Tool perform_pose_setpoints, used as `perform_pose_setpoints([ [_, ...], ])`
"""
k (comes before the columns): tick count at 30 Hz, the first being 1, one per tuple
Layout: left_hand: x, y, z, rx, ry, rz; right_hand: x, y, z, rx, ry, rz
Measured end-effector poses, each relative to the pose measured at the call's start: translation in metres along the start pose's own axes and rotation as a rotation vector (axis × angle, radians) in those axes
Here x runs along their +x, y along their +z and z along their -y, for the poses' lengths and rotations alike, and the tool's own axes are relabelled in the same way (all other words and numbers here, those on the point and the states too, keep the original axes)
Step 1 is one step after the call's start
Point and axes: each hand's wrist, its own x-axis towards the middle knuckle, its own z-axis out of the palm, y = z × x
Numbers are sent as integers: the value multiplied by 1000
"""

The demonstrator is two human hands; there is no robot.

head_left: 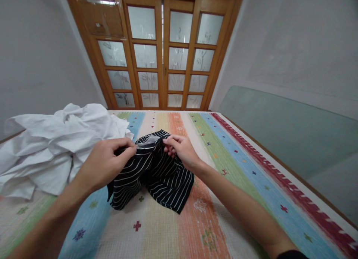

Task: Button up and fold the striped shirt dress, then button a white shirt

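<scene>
A pair of black shorts with thin white stripes hangs between my hands, its two legs draping down onto the bed. My left hand pinches the waistband at its left side, thumb and fingers pressed together. On the other side, my right hand grips the edge of the waistband between thumb and forefinger, with the other fingers curled. Between the hands the waist gapes a little, showing a pale grey inside. The lower hems touch the bed cover.
A heap of crumpled white cloth lies at the left. Under everything spreads a striped, patterned bed cover. A pale green headboard-like panel runs along the right wall. Wooden doors with glass panes stand beyond the far edge.
</scene>
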Motion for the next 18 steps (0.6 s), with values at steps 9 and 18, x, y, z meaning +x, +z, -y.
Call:
perform_pose_setpoints([
  [9, 2, 29, 2, 87, 177, 60, -6, -3, -3, -249, -204, 271],
  [18, 5, 46, 9, 70, 212, 97, -9, -2, -7, -327, -303, 178],
])
